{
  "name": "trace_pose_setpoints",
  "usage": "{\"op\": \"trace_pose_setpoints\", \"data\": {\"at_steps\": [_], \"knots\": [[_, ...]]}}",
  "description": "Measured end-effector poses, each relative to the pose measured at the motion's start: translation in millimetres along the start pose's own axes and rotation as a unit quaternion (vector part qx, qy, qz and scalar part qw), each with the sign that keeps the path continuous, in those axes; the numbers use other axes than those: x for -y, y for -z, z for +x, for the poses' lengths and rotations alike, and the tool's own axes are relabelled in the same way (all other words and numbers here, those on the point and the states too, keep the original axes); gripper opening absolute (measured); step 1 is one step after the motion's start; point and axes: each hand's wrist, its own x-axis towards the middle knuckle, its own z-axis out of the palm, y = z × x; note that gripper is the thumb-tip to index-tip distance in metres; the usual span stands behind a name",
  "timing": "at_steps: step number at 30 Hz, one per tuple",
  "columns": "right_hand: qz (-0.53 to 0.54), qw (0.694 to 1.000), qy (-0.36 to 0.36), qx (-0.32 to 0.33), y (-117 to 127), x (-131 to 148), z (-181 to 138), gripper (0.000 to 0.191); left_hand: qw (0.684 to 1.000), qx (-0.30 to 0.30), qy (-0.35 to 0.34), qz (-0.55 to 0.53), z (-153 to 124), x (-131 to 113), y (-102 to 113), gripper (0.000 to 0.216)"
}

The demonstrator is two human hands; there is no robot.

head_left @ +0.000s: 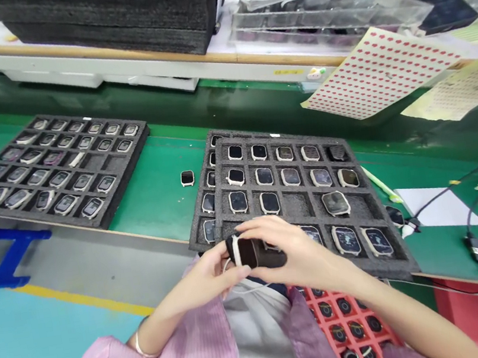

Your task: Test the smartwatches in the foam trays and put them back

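Just in front of my body, both hands are closed on a smartwatch body [246, 252] with a pale frame and dark screen. My left hand [220, 270] grips its left side, with a thin white cable by the fingers. My right hand [291, 246] curves over the top and right side, hiding part of it. Something black shows behind the watch, but I cannot make out what it is. Beyond my hands lies a black foam tray [276, 204] of watch bodies, stacked on another tray. A single watch body [187, 178] rests on the green bench to the left.
A second foam tray [95, 164] full of watch bodies lies at left. Below my right arm sits a red tray [336, 302] with round black parts. Cables [473, 245] and white paper [438, 206] lie at right. A dotted sticker sheet [378, 71] hangs from the shelf.
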Motion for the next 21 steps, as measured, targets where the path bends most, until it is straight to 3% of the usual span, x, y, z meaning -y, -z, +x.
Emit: {"op": "trace_pose_setpoints", "data": {"at_steps": [6, 14, 21], "knots": [[-0.129, 0.990, 0.061, 0.016, -11.3, 11.3, 0.2, 0.031, 0.993, -0.081, -0.043, 0.069, 6.1, 1.8, -10.3, 0.024], [-0.121, 0.991, 0.048, -0.008, -13.0, 4.7, -6.3, 0.034, 0.990, -0.085, -0.032, 0.110, 9.6, 0.6, -13.0, 0.022], [-0.105, 0.993, 0.042, -0.017, -20.5, -0.3, -8.3, 0.031, 0.995, -0.081, -0.044, 0.043, 12.9, 0.6, -11.5, 0.026]]}}
